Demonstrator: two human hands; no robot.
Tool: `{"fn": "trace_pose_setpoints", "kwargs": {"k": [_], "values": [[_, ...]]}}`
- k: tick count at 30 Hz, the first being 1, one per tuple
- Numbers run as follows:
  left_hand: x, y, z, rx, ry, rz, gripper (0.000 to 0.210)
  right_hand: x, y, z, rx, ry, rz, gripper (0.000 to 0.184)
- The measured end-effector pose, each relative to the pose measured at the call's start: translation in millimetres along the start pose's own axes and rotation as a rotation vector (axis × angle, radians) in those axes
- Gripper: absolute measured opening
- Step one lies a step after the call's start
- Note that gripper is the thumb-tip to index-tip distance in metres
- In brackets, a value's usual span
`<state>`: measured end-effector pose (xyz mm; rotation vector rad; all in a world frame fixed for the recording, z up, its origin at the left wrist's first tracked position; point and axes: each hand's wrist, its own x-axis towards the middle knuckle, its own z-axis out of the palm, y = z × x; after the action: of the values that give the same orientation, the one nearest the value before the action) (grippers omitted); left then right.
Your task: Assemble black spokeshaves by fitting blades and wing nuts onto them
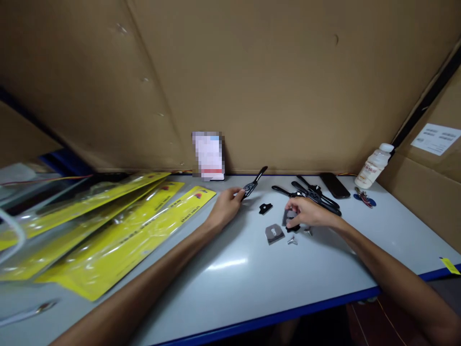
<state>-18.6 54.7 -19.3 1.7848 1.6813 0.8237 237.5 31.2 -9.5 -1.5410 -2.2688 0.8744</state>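
My left hand is closed around one end of a black spokeshave body, holding it tilted above the table. My right hand is at the tabletop, fingers curled in a pinch on a grey blade. Just under the thumb of that hand shows a black plate. A second grey blade with a slot lies in front, beside a small silver thumbscrew. Another screw is partly hidden by my right hand. Between the hands rests a black cap plate.
More black spokeshave bodies lie behind my right hand, near a dark phone, keys and a white bottle. Yellow blister packs cover the left side. A lit phone leans on the cardboard wall.
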Motion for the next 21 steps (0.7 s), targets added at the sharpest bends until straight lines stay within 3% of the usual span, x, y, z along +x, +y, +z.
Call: {"fn": "trace_pose_setpoints", "kwargs": {"k": [2, 5, 9, 16, 21], "values": [[-5.3, 5.8, 2.1, -0.382, -0.079, -0.050, 0.035, 1.7, 2.7, -2.1, 0.075, -0.007, 0.027, 0.023], [-14.5, 13.9, 6.5, -0.848, -0.177, -0.111, 0.028, -1.0, 0.2, -7.5, 0.227, 0.048, -0.002, 0.027], [-25.9, 21.0, 13.0, -0.927, -0.230, -0.085, 0.024, -11.1, -13.3, -15.5, 0.585, 0.168, 0.013, 0.032], [-44.2, 32.8, 15.5, -0.929, -0.304, -0.046, 0.024, -15.8, -29.7, -2.3, 1.208, 0.106, 0.177, 0.031], [-50.6, 35.9, 18.5, -0.887, -0.353, -0.068, 0.027, -15.9, -32.3, 14.1, 1.174, 0.162, 0.198, 0.031]]}}
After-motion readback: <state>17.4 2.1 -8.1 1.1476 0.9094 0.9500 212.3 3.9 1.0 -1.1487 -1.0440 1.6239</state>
